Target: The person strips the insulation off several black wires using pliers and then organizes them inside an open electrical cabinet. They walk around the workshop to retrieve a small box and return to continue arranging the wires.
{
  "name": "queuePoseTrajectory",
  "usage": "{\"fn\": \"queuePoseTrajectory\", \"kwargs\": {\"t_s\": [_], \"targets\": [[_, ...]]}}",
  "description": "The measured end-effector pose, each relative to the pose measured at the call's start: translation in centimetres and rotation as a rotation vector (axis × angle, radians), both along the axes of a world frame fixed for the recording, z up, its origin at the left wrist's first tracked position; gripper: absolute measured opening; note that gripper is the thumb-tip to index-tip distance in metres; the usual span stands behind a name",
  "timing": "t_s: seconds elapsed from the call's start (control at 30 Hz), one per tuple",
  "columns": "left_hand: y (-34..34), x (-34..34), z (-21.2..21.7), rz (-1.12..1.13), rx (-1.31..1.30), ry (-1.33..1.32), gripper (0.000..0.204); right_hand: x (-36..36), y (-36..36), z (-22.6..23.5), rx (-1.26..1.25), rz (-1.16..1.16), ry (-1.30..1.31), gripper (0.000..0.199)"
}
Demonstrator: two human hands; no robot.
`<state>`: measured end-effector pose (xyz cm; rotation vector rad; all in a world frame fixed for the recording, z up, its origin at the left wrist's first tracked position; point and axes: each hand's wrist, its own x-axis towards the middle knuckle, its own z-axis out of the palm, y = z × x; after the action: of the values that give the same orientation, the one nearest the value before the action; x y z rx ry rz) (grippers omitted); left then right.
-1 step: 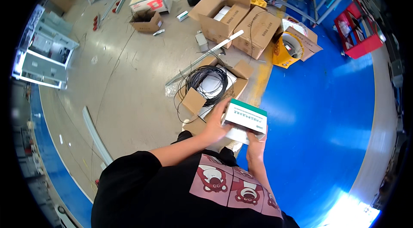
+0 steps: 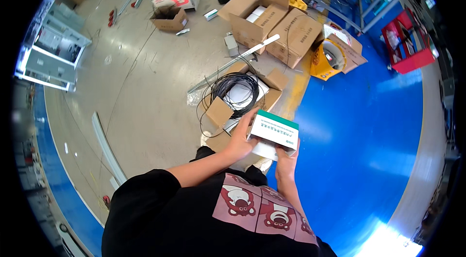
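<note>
I hold a small white box with a green edge (image 2: 274, 132) in front of my chest, over the floor. My left hand (image 2: 241, 139) grips its left end, fingers spread along the side. My right hand (image 2: 286, 159) supports it from below at the right end. Just beyond the box an open cardboard carton (image 2: 221, 111) sits on the grey floor, with a coil of black cable (image 2: 236, 90) lying over white sheets inside it.
Several cardboard cartons (image 2: 272, 19) stand farther off, one yellow-lined carton (image 2: 335, 58) at the edge of the blue floor. A long pale strip (image 2: 233, 63) lies across the floor. A red cart (image 2: 410, 46) is at the right, grey cabinets (image 2: 48, 53) at the left.
</note>
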<state>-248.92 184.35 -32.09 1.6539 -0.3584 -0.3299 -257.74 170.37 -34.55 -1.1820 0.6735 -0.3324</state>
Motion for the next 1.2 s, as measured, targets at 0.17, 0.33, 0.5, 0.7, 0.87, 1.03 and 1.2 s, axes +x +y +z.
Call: {"fn": "queuePoseTrajectory", "kwargs": {"t_s": [0.17, 0.33, 0.5, 0.7, 0.87, 1.03, 1.2], "targets": [[5.9, 3.5, -4.0, 0.184, 0.041, 0.021, 0.082, 5.4, 5.6, -3.3, -0.131, 0.143, 0.135, 0.06], [19.4, 8.5, -13.0, 0.428, 0.027, 0.369, 0.082, 12.3, 16.7, -1.0, -1.153, 0.48, 0.054, 0.069], [35.7, 14.3, -11.0, 0.382, -0.097, 0.797, 0.084, 21.5, 33.8, -2.4, -1.251, 1.24, -0.145, 0.052], [46.2, 18.4, -13.7, 0.606, 0.021, 0.732, 0.085, 30.5, 45.4, -7.7, -1.272, 1.458, -0.22, 0.008], [49.9, 22.6, -17.8, 0.664, 0.083, 0.633, 0.088, 36.9, 48.2, -12.4, -1.297, 1.44, -0.186, 0.009], [54.5, 27.9, -17.8, 0.64, 0.424, 0.452, 0.075, 46.1, 47.4, -22.7, -1.466, 1.355, -0.141, 0.007], [57.7, 28.6, -25.1, 0.452, 0.741, 0.288, 0.059, 55.7, 46.5, -36.3, -1.421, 1.275, 0.008, 0.024]]}}
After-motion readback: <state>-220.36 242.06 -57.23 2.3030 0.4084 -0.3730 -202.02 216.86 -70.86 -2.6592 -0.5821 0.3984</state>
